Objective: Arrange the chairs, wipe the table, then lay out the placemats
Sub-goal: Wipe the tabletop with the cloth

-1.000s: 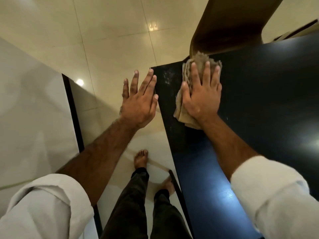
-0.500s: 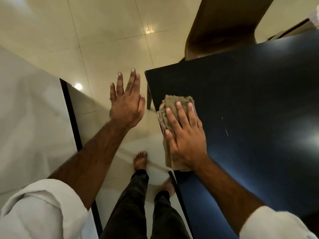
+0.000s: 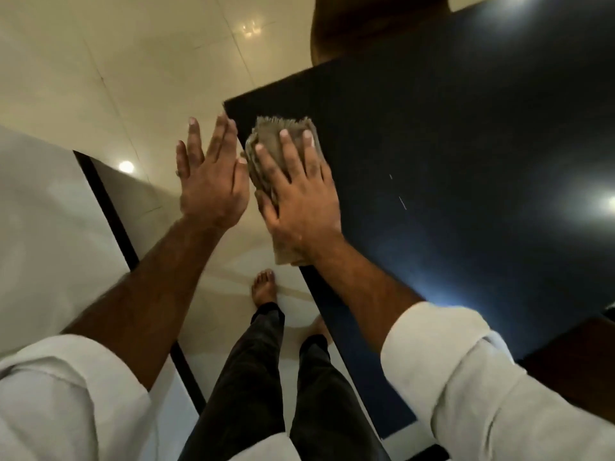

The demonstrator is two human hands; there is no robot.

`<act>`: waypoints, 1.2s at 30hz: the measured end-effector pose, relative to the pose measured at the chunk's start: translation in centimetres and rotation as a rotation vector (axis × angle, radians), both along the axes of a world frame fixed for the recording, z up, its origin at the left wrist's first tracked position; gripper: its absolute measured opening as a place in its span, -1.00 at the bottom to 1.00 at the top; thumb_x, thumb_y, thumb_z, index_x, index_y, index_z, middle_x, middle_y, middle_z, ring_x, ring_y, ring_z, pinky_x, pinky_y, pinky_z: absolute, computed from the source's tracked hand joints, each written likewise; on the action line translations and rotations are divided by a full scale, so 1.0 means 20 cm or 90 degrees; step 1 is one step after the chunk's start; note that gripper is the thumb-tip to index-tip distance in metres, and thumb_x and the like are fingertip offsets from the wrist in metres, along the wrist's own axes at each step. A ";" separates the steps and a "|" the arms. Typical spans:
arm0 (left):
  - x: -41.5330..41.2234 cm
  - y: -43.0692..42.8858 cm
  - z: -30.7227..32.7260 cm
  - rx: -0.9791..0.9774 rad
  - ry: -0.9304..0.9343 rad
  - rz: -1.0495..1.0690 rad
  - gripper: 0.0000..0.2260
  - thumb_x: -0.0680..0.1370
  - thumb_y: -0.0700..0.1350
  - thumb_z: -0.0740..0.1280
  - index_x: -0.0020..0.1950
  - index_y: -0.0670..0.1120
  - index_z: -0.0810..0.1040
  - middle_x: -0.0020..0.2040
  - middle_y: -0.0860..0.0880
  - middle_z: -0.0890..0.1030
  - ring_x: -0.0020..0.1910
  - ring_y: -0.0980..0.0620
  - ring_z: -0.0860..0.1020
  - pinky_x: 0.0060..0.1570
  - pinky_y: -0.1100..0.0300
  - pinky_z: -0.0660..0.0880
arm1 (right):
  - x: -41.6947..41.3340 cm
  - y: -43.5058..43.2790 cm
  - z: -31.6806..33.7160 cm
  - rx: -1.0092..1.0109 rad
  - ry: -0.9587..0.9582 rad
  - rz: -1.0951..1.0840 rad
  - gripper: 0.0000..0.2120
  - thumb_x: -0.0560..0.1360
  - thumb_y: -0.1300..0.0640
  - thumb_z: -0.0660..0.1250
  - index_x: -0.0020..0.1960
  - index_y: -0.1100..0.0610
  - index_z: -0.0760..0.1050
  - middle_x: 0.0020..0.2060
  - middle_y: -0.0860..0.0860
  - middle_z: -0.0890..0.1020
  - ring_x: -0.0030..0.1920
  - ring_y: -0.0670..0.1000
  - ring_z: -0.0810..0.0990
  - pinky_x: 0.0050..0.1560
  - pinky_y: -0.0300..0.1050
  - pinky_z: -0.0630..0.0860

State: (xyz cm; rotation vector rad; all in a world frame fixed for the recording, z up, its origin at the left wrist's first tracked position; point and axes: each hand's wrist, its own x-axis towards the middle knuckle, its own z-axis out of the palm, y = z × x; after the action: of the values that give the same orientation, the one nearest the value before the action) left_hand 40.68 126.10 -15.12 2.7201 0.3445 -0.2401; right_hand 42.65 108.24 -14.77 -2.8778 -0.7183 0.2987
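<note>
The right hand [image 3: 301, 197] lies flat, fingers spread, pressing a folded brown cloth [image 3: 266, 141] onto the dark counter [image 3: 449, 161] at its near left edge; nothing is gripped, only pinned under the palm. The left hand [image 3: 211, 181] is open and empty, fingers together, held in the air just left of the cloth, off the counter's edge. To wipe well, I'd keep the palm weight even and run overlapping strokes out toward the pale specks to the right of the right hand. A brown chair [image 3: 366, 24] beyond the far edge is cut off; no placemats show.
</note>
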 end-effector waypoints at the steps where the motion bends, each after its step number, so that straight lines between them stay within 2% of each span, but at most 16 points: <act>1: 0.01 -0.01 0.02 0.010 0.001 0.006 -0.37 0.75 0.14 -0.05 0.82 -0.01 0.03 0.83 0.02 -0.01 0.80 -0.20 -0.15 0.74 -0.30 -0.13 | -0.11 -0.06 0.01 -0.001 0.016 0.001 -0.26 0.73 -0.36 0.03 0.83 -0.16 -0.06 0.82 0.07 -0.09 0.81 0.25 -0.17 0.74 0.31 0.04; 4: 0.01 -0.08 0.05 0.039 0.008 0.027 -0.37 0.76 0.15 -0.03 0.81 -0.04 0.05 0.83 -0.02 0.01 0.80 -0.25 -0.12 0.73 -0.33 -0.10 | -0.44 -0.29 0.03 -0.019 0.056 -0.024 -0.27 0.74 -0.34 0.06 0.83 -0.16 -0.06 0.82 0.06 -0.12 0.80 0.23 -0.20 0.74 0.30 0.05; 8: -0.01 -0.23 0.08 0.091 0.032 0.022 -0.32 0.75 0.19 -0.03 0.82 -0.08 -0.04 0.83 -0.07 -0.09 0.79 -0.32 -0.15 0.71 -0.37 -0.12 | -0.78 -0.57 0.05 -0.027 0.077 -0.057 -0.26 0.74 -0.35 0.10 0.82 -0.17 -0.06 0.82 0.05 -0.11 0.80 0.23 -0.21 0.75 0.29 0.06; 13: -0.15 -0.58 0.10 0.108 0.033 -0.044 -0.28 0.75 0.23 -0.02 0.81 -0.11 -0.10 0.83 -0.10 -0.15 0.79 -0.29 -0.17 0.72 -0.35 -0.08 | -1.16 -0.89 0.05 -0.027 0.088 -0.093 -0.25 0.75 -0.38 0.07 0.82 -0.19 -0.11 0.82 0.01 -0.14 0.80 0.20 -0.23 0.76 0.30 0.06; 20: -0.55 -1.09 0.06 0.121 0.028 -0.181 -0.26 0.76 0.27 -0.01 0.81 -0.12 -0.09 0.82 -0.14 -0.15 0.80 -0.25 -0.14 0.74 -0.32 -0.05 | -1.44 -1.33 0.03 -0.032 0.075 -0.181 -0.25 0.75 -0.38 0.04 0.82 -0.19 -0.14 0.82 0.00 -0.15 0.81 0.19 -0.22 0.74 0.26 -0.08; 24: -0.76 -1.28 0.01 0.166 0.021 -0.249 -0.26 0.77 0.27 -0.03 0.82 -0.12 -0.13 0.82 -0.13 -0.17 0.80 -0.20 -0.13 0.74 -0.31 -0.03 | -1.33 -1.54 0.03 -0.042 0.048 -0.275 -0.26 0.74 -0.37 0.00 0.82 -0.17 -0.12 0.82 0.01 -0.15 0.81 0.21 -0.21 0.70 0.30 0.12; 29: -0.79 -1.33 -0.01 0.167 0.012 -0.227 -0.29 0.77 0.24 -0.03 0.82 -0.10 -0.13 0.83 -0.11 -0.16 0.80 -0.17 -0.13 0.75 -0.28 -0.04 | -0.88 -1.64 0.03 -0.026 -0.002 -0.368 -0.31 0.76 -0.33 -0.02 0.82 -0.16 -0.07 0.82 0.04 -0.06 0.81 0.23 -0.15 0.71 0.35 0.17; 32: -0.74 -1.31 0.01 0.150 0.024 -0.207 -0.32 0.78 0.21 -0.05 0.82 -0.08 -0.11 0.83 -0.08 -0.16 0.80 -0.15 -0.14 0.76 -0.23 -0.08 | -0.60 -1.51 0.02 -0.018 -0.036 -0.336 -0.32 0.75 -0.32 0.01 0.82 -0.13 0.04 0.81 0.10 0.06 0.80 0.29 -0.05 0.68 0.37 0.22; 36: -0.60 -1.20 0.03 0.105 0.030 -0.105 -0.36 0.79 0.18 -0.10 0.82 -0.07 -0.07 0.83 -0.07 -0.13 0.80 -0.14 -0.15 0.76 -0.19 -0.12 | -0.36 -1.23 0.00 -0.011 -0.043 -0.233 -0.31 0.74 -0.32 0.02 0.81 -0.13 0.05 0.80 0.13 0.09 0.79 0.32 -0.01 0.68 0.36 0.22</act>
State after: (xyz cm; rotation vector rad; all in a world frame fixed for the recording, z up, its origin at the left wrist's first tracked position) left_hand 28.74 102.17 -14.59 2.9133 0.1595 -0.3352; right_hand 35.40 83.68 -14.82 -2.9701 -0.1887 0.1587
